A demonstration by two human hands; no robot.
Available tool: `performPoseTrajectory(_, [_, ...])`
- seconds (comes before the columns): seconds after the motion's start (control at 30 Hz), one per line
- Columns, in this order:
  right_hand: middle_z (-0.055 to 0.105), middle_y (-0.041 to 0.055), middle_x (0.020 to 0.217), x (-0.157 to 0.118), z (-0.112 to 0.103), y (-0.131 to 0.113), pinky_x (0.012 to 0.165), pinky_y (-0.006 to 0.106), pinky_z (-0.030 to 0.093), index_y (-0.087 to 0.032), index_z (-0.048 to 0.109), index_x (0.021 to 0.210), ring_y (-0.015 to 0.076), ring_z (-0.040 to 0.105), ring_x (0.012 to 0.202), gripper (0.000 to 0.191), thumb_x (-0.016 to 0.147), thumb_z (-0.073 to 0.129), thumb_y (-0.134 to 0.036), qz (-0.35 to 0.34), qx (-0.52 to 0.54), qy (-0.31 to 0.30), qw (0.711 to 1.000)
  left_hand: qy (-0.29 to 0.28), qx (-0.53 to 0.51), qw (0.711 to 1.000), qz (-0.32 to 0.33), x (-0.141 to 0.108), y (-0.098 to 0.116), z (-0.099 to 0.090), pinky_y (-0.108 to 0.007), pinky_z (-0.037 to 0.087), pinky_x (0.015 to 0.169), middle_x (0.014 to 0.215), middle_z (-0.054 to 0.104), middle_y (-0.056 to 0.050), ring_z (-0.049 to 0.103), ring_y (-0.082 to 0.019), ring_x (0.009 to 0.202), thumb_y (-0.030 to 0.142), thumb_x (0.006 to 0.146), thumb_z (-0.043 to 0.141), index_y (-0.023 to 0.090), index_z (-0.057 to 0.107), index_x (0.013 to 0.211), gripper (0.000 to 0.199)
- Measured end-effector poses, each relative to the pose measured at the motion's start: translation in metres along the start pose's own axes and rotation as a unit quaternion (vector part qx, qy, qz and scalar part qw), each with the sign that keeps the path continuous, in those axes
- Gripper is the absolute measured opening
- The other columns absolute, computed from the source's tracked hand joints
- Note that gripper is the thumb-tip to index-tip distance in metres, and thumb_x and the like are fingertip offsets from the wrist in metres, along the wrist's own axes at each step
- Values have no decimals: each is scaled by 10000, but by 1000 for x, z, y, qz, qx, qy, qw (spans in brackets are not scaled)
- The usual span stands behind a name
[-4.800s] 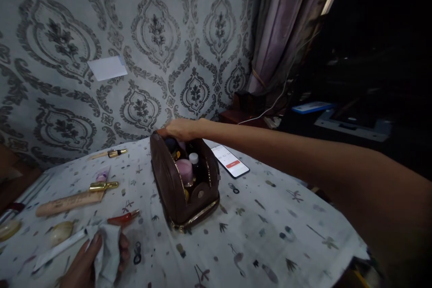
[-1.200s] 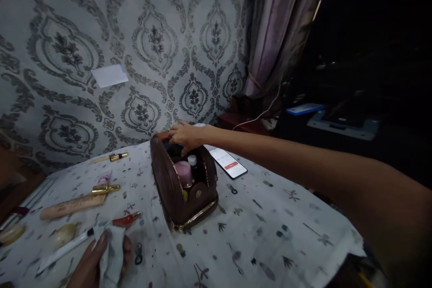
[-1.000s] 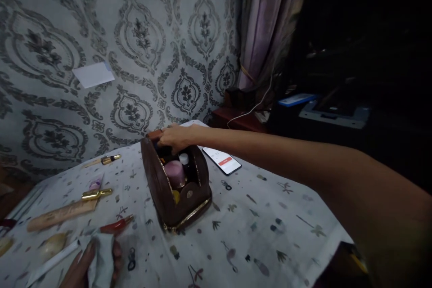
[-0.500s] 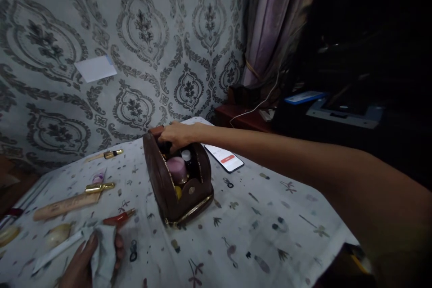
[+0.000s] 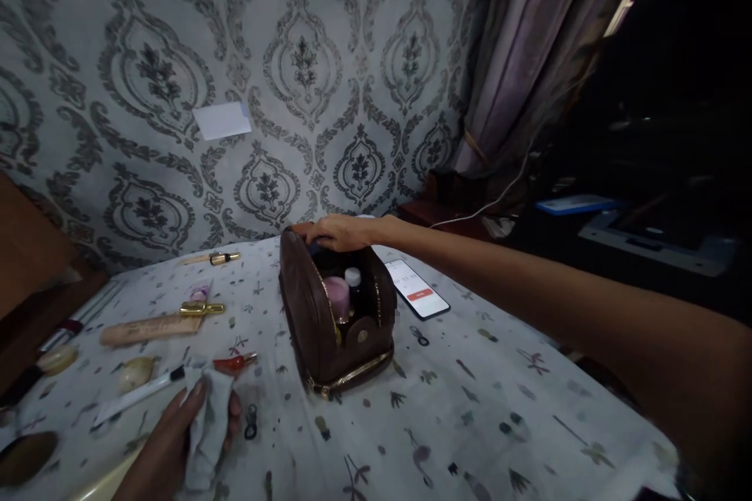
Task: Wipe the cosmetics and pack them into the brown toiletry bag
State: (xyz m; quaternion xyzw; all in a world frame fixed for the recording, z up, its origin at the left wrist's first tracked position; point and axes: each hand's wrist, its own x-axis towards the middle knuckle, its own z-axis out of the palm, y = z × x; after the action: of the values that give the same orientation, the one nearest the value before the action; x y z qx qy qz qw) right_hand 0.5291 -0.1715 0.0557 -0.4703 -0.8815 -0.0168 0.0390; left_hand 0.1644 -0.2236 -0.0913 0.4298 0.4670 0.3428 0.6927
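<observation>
at the far rim of the open brown bag [image 5: 304, 321] on the table [image 5: 482, 430], your right hand [image 5: 341, 232] bends over the opening, its grip impossible to tell, while your left hand [image 5: 170, 432] clutches a crumpled pale cloth [image 5: 208, 430].

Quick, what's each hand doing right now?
Left hand: closed, holding a pale cloth.
Right hand: at the far end of the brown bag; grip can't be told.

Your brown bag [image 5: 309, 321]: open, standing on the tabletop [image 5: 446, 438] | your pale cloth [image 5: 207, 427]: scrunched in your left grip [image 5: 169, 438]
</observation>
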Motion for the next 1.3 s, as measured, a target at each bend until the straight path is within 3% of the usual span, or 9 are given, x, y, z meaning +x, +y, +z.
performPoseTrajectory(0.2, [724, 92, 1052, 2, 3, -3, 865, 312, 442, -143, 705, 1096, 209, 636, 944, 267, 913, 512, -157, 20, -26, -4, 999, -69, 10, 997, -44, 2, 8, -3, -260, 501, 482, 657, 706, -51, 617, -164, 531, 668, 550, 827, 149, 682, 721, 566])
performPoseTrajectory(0.33, [725, 64, 1072, 5, 6, -2, 888, 306, 440, -184, 705, 1086, 201, 635, 977, 275, 881, 531, -130, -6, -26, 14, 1000, -74, -3, 997, -22, 0, 11, -1, -249, 502, 473, 656, 708, -54, 629, -160, 537, 667, 539, 836, 139, 673, 711, 578])
performPoseTrajectory(0.53, [738, 82, 963, 9, 6, 3, 795, 304, 460, -189, 726, 1057, 216, 653, 891, 294, 855, 525, -119, -16, -54, 4, 998, -105, -21, 994, 3, 0, 12, -1, -248, 511, 461, 646, 706, -55, 635, -161, 525, 664, 562, 829, 142, 631, 732, 583])
performPoseTrajectory(0.93, [737, 103, 1045, 5, -3, 4, 863, 326, 483, -166, 723, 1060, 237, 676, 975, 292, 895, 487, -214, 26, -51, -3, 998, -157, 1, 987, 43, 5, 5, -7, -226, 499, 467, 688, 709, -40, 665, -163, 557, 717, 676, 718, 180, 550, 901, 606])
performPoseTrajectory(1.03, [728, 147, 1079, 8, -10, -8, 864, 359, 477, -130, 722, 1069, 262, 665, 1003, 310, 929, 461, -219, 78, -106, 15, 991, -171, 45, 981, 73, 3, 2, -5, -208, 472, 453, 679, 695, -37, 643, -147, 547, 739, 712, 665, 169, 568, 905, 610])
performPoseTrajectory(1.13, [730, 159, 1062, 21, -20, -29, 822, 357, 462, -113, 730, 1022, 254, 666, 990, 295, 943, 477, -243, 126, -145, 70, 979, -181, 71, 976, 100, -1, -1, -4, -204, 451, 456, 651, 658, -18, 580, -114, 504, 695, 737, 676, 150, 602, 832, 558])
performPoseTrajectory(1.23, [736, 157, 1029, 44, -24, -58, 806, 341, 429, -94, 725, 1000, 216, 661, 992, 326, 952, 468, -288, 91, -127, 113, 981, -199, 93, 967, 130, -4, 0, -3, -218, 471, 524, 660, 619, 5, 565, -115, 545, 621, 765, 698, 152, 615, 803, 477])
performPoseTrajectory(1.3, [739, 147, 1035, 63, -21, -81, 830, 337, 433, -102, 722, 1008, 210, 663, 1001, 310, 948, 470, -271, 35, -91, 106, 990, -214, 130, 951, 181, -6, 1, -4, -246, 507, 656, 749, 646, -18, 615, -152, 687, 561, 828, 664, 149, 634, 836, 413])
